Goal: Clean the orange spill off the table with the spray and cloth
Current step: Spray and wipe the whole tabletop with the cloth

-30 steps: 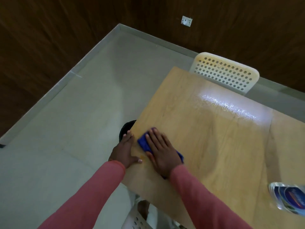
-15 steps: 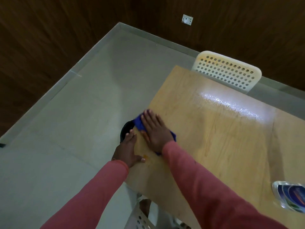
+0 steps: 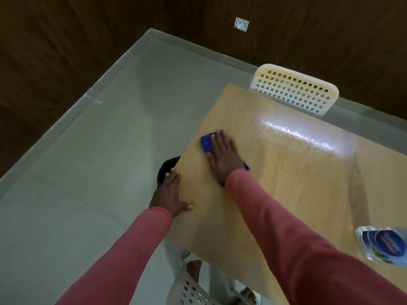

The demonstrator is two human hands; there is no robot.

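Observation:
My right hand (image 3: 223, 158) lies flat with straight fingers on the blue cloth (image 3: 207, 144), pressing it onto the wooden table (image 3: 297, 190) near the left edge. My left hand (image 3: 168, 195) rests on the table's left edge, thumb on top. A small orange spot (image 3: 193, 203) sits on the wood just right of that thumb. The spray bottle (image 3: 383, 246) lies at the right edge of the view, its label facing up.
A white perforated chair (image 3: 295, 90) stands at the table's far end. Another white perforated chair (image 3: 191, 289) is below the near edge. A dark round bin (image 3: 167, 168) stands on the floor beside the table's left edge. Dark wooden walls enclose the grey floor.
My right hand has slid the blue cloth away from me along the table's left edge, leaving the orange spot uncovered. My left hand has stayed on the edge.

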